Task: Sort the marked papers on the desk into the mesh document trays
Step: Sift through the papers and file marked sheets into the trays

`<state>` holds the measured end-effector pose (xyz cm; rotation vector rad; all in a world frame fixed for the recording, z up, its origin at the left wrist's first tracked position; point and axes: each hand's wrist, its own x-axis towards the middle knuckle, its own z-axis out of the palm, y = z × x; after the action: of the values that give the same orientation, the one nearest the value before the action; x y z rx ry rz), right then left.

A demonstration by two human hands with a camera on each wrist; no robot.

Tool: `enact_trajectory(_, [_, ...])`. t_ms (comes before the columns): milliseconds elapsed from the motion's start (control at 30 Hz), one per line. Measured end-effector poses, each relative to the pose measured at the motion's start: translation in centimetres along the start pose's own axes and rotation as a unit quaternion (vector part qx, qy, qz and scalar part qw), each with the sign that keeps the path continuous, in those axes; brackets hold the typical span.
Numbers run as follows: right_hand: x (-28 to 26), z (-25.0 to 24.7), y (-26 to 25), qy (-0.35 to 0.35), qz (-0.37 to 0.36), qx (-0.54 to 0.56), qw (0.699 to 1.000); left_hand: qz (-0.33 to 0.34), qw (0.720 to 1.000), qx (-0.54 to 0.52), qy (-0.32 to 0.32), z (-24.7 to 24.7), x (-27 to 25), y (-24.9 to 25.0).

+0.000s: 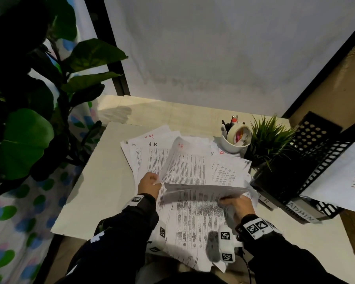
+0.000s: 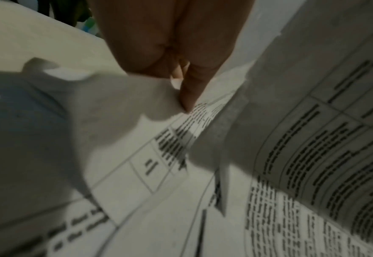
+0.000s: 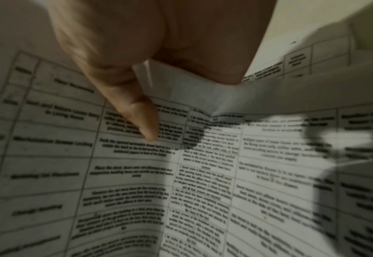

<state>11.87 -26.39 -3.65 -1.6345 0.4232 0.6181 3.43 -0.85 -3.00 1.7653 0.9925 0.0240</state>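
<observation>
A loose pile of printed papers (image 1: 193, 222) covers the middle of the desk; one sheet is marked "H.R" (image 1: 152, 144). My left hand (image 1: 150, 184) pinches the lower corner of a sheet (image 1: 172, 158) that curls upward and bears a red mark near its top. The left wrist view shows the fingers (image 2: 187, 90) pinching that paper corner (image 2: 119, 97). My right hand (image 1: 239, 204) grips another sheet (image 1: 203, 191), lifted flat above the pile. In the right wrist view, thumb (image 3: 137, 107) and fingers pinch its folded edge (image 3: 203, 97). Black mesh trays (image 1: 316, 160) stand at the right, labelled "ADMIN" (image 1: 302, 212).
A sheet with red writing (image 1: 340, 175) lies in the top tray. A white cup of pens with a tape roll (image 1: 236, 138) and a small grass plant (image 1: 268, 138) stand behind the pile. A large leafy plant (image 1: 29, 124) overhangs the desk's left side.
</observation>
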Motion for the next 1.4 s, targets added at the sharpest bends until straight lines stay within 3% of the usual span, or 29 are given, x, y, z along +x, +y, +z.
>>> enact_trajectory(167, [-1.0, 0.3, -2.1, 0.018, -0.052, 0.034, 0.998, 0.000, 0.988, -0.144, -0.049, -0.9, -0.9, -0.2])
enact_trajectory(333, [-0.4, 0.5, -2.0, 0.066, -0.053, 0.049, 0.995, 0.001, 0.982, -0.157, -0.107, -0.9, -2.9, 1.1])
enact_trajectory(433, [-0.2, 0.7, -1.4, 0.039, -0.062, 0.022, 0.997, -0.015, 0.973, -0.181, -0.144, -1.1, -3.3, 1.3])
enact_trajectory(500, [-0.2, 0.5, -1.2, 0.035, -0.051, 0.000, 0.998, -0.014, 0.983, -0.160, -0.088, -1.8, -2.4, 1.1])
enact_trajectory(567, [-0.8, 0.1, -1.7, 0.042, -0.068, -0.001, 0.997, -0.015, 0.997, -0.061, 0.045, -2.9, -0.8, 0.6])
enact_trajectory(633, [-1.3, 0.0, -1.9, 0.035, -0.045, -0.015, 0.998, -0.044, 0.992, 0.027, 0.112, -3.8, 0.3, 0.0])
enact_trajectory(767, [-1.8, 0.2, -2.0, 0.020, -0.021, -0.031, 0.999, -0.126, 0.987, 0.090, 0.051, -3.8, 0.8, -1.1])
enact_trajectory(933, [-1.4, 0.2, -1.4, -0.017, 0.003, -0.047, 0.999, -0.119, 0.981, 0.121, 0.097, -4.5, 1.3, -2.0])
enact_trajectory(1000, [-1.4, 0.1, -1.7, -0.046, 0.049, -0.026, 0.997, -0.104, 0.979, 0.144, 0.098, -5.1, 1.4, -2.3])
enact_trajectory(1133, [-2.7, 0.4, -1.9, -0.103, -0.021, 0.060, 0.993, -0.052, 0.978, 0.139, 0.149, -6.1, 1.2, -2.7])
enact_trajectory(1267, [-2.0, 0.7, -1.0, -0.093, 0.018, 0.102, 0.990, 0.011, 0.974, 0.086, 0.207, -7.0, 0.7, -2.5])
enact_trajectory(1400, [-1.6, 1.2, -1.7, -0.105, 0.016, 0.102, 0.989, 0.080, 0.986, 0.005, 0.146, -6.5, -0.3, -1.1])
